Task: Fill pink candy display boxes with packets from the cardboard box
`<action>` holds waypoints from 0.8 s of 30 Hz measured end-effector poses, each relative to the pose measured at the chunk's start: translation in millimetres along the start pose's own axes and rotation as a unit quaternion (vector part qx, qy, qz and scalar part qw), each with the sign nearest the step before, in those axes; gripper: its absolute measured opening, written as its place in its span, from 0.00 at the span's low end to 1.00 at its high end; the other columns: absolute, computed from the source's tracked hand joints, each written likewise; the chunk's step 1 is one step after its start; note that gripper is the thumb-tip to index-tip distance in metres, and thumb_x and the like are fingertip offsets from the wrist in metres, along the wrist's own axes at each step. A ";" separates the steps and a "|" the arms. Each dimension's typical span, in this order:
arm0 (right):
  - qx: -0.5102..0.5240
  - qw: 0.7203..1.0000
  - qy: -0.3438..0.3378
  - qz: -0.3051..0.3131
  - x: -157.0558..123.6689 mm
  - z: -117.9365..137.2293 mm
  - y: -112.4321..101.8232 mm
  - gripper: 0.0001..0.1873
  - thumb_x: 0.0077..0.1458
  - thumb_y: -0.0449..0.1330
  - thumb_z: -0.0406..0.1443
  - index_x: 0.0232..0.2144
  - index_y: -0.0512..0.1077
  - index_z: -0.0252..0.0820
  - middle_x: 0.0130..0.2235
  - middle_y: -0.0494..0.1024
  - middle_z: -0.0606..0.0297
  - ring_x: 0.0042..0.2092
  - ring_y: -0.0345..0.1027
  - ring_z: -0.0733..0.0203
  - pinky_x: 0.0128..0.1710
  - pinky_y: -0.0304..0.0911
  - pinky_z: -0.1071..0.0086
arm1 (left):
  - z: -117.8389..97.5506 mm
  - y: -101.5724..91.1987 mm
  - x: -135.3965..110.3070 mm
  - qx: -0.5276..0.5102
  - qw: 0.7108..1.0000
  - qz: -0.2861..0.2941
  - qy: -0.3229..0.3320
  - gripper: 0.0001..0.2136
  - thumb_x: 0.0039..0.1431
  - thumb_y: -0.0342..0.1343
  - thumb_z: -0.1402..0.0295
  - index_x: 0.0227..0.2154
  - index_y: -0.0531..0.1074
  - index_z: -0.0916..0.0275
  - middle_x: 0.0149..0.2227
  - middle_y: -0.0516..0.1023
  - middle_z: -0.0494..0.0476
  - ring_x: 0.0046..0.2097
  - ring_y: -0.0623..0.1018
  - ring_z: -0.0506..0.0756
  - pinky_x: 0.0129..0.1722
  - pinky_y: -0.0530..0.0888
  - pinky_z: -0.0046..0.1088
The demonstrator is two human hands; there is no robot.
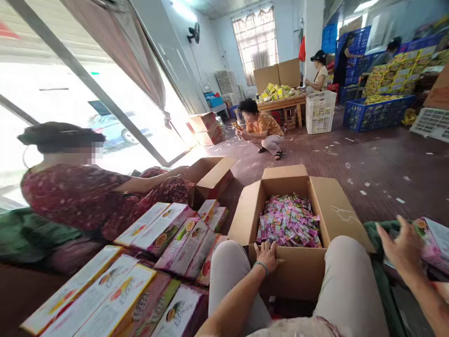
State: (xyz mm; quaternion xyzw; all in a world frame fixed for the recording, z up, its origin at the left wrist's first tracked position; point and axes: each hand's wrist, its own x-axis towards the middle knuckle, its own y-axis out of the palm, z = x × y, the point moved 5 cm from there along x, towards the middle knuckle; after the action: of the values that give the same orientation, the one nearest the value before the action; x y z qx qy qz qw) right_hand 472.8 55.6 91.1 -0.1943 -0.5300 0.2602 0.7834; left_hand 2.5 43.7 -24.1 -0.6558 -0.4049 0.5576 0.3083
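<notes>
I sit with my knees on either side of an open cardboard box (298,274) filled with several small pink and purple sachets (288,221). My left hand (267,255) rests flat on the box's near flap, fingers spread, holding nothing. My right hand (403,245) reaches to the right with its fingers apart over a pink printed carton (435,243) lying on green cloth; whether it touches the carton is unclear.
Several flat pink cartons (164,234) lie in rows at my left. A seated person in a red patterned dress (84,196) reaches into another open box (212,175). Farther off, a person crouches (263,131); others work by a table (280,102), white crates (320,112) and blue crates (375,112).
</notes>
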 end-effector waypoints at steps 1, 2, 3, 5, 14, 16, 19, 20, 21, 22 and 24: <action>0.011 0.999 -0.032 0.016 -1.5 28.2 14.0 0.46 0.72 0.46 0.62 0.63 0.71 0.24 0.54 0.80 0.31 0.54 0.76 0.29 0.56 0.72 0.41 | -1.2 -0.9 -1.7 -0.005 1.000 0.002 0.000 0.42 0.68 0.53 0.47 0.79 0.57 0.64 0.77 0.58 0.80 0.79 0.54 0.77 0.76 0.34 0.71; 0.017 0.997 -0.064 0.037 -4.3 55.6 27.5 0.39 0.73 0.48 0.57 0.63 0.71 0.28 0.56 0.80 0.34 0.56 0.75 0.33 0.58 0.71 0.43 | -2.4 -2.1 -3.1 -0.011 1.000 0.002 0.001 0.42 0.68 0.54 0.47 0.79 0.58 0.64 0.76 0.60 0.80 0.79 0.55 0.77 0.75 0.33 0.71; 0.018 0.993 -0.098 0.064 -8.7 80.9 40.4 0.33 0.74 0.50 0.53 0.63 0.72 0.31 0.58 0.79 0.37 0.58 0.75 0.35 0.59 0.71 0.45 | -3.5 -3.8 -4.1 -0.019 1.000 0.001 0.003 0.42 0.68 0.55 0.48 0.78 0.59 0.64 0.75 0.61 0.80 0.78 0.57 0.77 0.76 0.34 0.71; -0.001 0.975 -0.176 0.138 -21.8 122.4 65.1 0.24 0.72 0.55 0.45 0.61 0.74 0.37 0.59 0.79 0.42 0.61 0.73 0.37 0.58 0.71 0.48 | -5.0 -9.0 -5.0 -0.040 0.999 -0.004 0.013 0.41 0.66 0.59 0.48 0.77 0.64 0.62 0.73 0.66 0.79 0.77 0.61 0.76 0.76 0.38 0.71; -0.108 0.872 -0.259 0.401 -39.7 130.8 107.9 0.16 0.72 0.59 0.42 0.47 0.80 0.33 0.44 0.83 0.44 0.47 0.78 0.42 0.51 0.70 0.55 | 52.6 -73.6 -82.8 -0.219 0.932 -0.283 0.050 0.19 0.71 0.63 0.59 0.61 0.80 0.57 0.62 0.78 0.66 0.66 0.74 0.64 0.70 0.70 0.46; -0.131 0.862 -0.251 0.420 -31.9 123.8 104.5 0.20 0.74 0.56 0.44 0.46 0.80 0.32 0.42 0.83 0.40 0.45 0.78 0.39 0.48 0.68 0.54 | 86.8 -83.6 -120.1 -0.228 0.903 -0.364 0.020 0.13 0.72 0.62 0.61 0.54 0.83 0.59 0.55 0.82 0.63 0.61 0.77 0.63 0.67 0.72 0.44; -0.155 0.847 -0.194 0.470 -17.3 124.1 94.5 0.29 0.76 0.53 0.50 0.56 0.79 0.32 0.47 0.83 0.35 0.45 0.78 0.36 0.39 0.65 0.53 | 140.6 -77.6 -169.6 -0.204 0.897 -0.380 -0.100 0.10 0.73 0.60 0.62 0.47 0.83 0.61 0.48 0.83 0.62 0.56 0.79 0.61 0.62 0.74 0.41; -0.165 0.836 -0.171 0.494 -13.6 126.7 89.4 0.30 0.76 0.52 0.52 0.58 0.79 0.34 0.48 0.83 0.35 0.45 0.78 0.36 0.37 0.63 0.54 | 157.1 -70.5 -184.2 -0.185 0.904 -0.355 -0.150 0.11 0.74 0.58 0.62 0.46 0.83 0.62 0.48 0.83 0.62 0.56 0.78 0.61 0.62 0.74 0.39; -0.174 0.826 -0.155 0.513 -10.6 130.7 83.7 0.31 0.76 0.51 0.53 0.59 0.79 0.36 0.50 0.83 0.35 0.45 0.78 0.36 0.36 0.62 0.54 | 172.9 -61.3 -197.7 -0.160 0.913 -0.317 -0.199 0.13 0.75 0.57 0.60 0.47 0.83 0.63 0.50 0.82 0.64 0.57 0.78 0.61 0.63 0.73 0.38; -0.181 0.818 -0.147 0.526 -8.4 135.6 77.9 0.31 0.76 0.50 0.54 0.60 0.78 0.37 0.51 0.83 0.35 0.46 0.78 0.36 0.36 0.61 0.55 | 188.3 -50.9 -210.1 -0.135 0.921 -0.272 -0.242 0.15 0.76 0.56 0.59 0.50 0.82 0.64 0.52 0.81 0.66 0.59 0.77 0.62 0.64 0.72 0.38; -0.193 0.812 -0.146 0.532 -5.0 144.5 69.3 0.31 0.76 0.48 0.55 0.58 0.78 0.40 0.52 0.83 0.37 0.45 0.77 0.37 0.34 0.58 0.56 | 218.8 -28.9 -230.7 -0.098 0.930 -0.183 -0.305 0.22 0.74 0.57 0.54 0.58 0.79 0.66 0.57 0.79 0.71 0.63 0.75 0.66 0.66 0.70 0.40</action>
State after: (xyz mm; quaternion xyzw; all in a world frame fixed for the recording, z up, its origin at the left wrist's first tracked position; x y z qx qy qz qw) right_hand 322.7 111.4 99.7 -0.5524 -0.4912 0.5541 0.3827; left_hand -229.2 -154.5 70.6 -0.3956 -0.6449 0.6223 0.2011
